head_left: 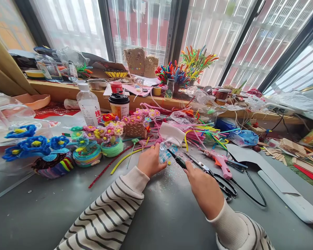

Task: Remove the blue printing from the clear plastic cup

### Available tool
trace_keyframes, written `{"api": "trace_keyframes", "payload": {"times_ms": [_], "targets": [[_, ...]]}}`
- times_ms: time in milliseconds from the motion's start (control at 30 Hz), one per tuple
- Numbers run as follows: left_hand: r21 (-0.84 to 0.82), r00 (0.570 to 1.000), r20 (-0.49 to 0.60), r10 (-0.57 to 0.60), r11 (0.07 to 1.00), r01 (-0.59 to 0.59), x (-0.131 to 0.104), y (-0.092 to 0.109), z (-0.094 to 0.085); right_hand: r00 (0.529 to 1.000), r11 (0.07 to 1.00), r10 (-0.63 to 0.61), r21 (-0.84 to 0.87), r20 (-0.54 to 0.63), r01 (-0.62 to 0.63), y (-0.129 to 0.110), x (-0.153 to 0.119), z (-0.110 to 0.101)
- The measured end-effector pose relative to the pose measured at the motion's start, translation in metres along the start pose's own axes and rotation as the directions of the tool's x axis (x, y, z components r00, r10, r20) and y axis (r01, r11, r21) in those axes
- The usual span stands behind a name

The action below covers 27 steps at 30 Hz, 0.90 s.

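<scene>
My left hand is closed around a clear plastic bottle piece with blue print, holding it low over the grey table. In my right hand is a utility knife with a dark handle. Its dark blade points left and meets the plastic's near side; whether it has gone through, I cannot tell. Glitter bits lie scattered below. Just right of the knife rest scissors with black handles and a pink hot glue gun.
Pipe-cleaner flower pots stand at left, near a water bottle and a lidded paper cup. Loose pipe cleaners pile up behind my hands. A white board and wooden sticks lie at right. A cluttered windowsill runs behind.
</scene>
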<state>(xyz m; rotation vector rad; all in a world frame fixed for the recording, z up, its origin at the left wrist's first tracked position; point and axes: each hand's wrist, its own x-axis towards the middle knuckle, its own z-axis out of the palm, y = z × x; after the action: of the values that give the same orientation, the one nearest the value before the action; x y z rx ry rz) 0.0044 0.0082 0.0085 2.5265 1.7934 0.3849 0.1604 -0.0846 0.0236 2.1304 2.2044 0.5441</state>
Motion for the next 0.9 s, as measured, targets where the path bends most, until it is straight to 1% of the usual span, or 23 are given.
{"api": "trace_keyframes", "payload": {"times_ms": [200,300,467,600,767,900], "targets": [[0.009,1.0,-0.015,0.021,1.0,-0.021,-0.001,0.001,0.003,0.999,0.997,0.033,-0.065,-0.006,-0.033,-0.008,-0.002,-0.005],[0.007,1.0,-0.021,0.022,1.0,-0.022,-0.001,0.001,0.004,1.0,0.998,0.03,-0.05,-0.007,-0.03,-0.01,0.0,-0.004],[-0.004,0.999,-0.029,0.039,0.999,-0.039,-0.002,0.0,0.004,1.0,1.0,0.015,-0.021,0.0,-0.015,-0.005,-0.004,-0.005],[-0.012,0.999,-0.025,0.034,0.999,-0.034,-0.002,0.0,0.004,0.998,0.999,0.037,-0.004,0.05,-0.036,-0.003,0.0,-0.014],[-0.013,0.999,-0.024,0.029,0.999,-0.029,-0.002,0.0,0.005,0.99,0.999,0.031,0.018,0.134,-0.034,0.0,0.01,-0.026],[-0.013,0.999,-0.029,0.032,0.999,-0.032,-0.002,0.001,0.005,0.988,1.0,0.021,0.016,0.151,-0.023,0.001,0.013,-0.033]]}}
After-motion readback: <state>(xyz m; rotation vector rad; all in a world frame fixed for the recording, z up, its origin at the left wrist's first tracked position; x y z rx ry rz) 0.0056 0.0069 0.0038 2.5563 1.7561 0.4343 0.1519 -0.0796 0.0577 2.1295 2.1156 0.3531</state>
